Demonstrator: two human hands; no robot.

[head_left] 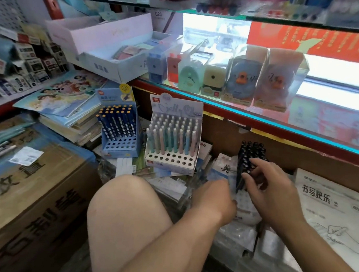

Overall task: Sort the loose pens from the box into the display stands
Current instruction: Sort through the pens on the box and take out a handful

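Reaching low beside the counter, the right hand [264, 189] has its thumb and curled fingers [257, 163] clamped on a cluster of black pens [250, 151]; those pens stand upright at the back of a white perforated stand [245, 204], whose front holes show just under the wrist; the left hand [216, 197] sits just beside it, to the left, blurred over clear plastic wrapping [185, 191], and whether its fingers grip anything I cannot tell; up behind the hands, the pastel stand [170, 161] is packed with pastel pens [172, 134], caps up, its front rows of holes showing open; left of that, touching or nearly so, the blue stand [121, 149] carries dark blue pens [117, 123] with yellow tips in its rear rows; over on the far left, well apart from both hands, loose pens [0, 141] lie flat on top of a big cardboard box [34, 190]; a bare knee [123, 196] sits between that box and the hands; a stack of illustrated booklets [68, 101] leans behind the blue stand; boxed pencil sharpeners [243, 81] line the glass counter [280, 119] above; a printed white sheet [334, 209] lies right of the right wrist.
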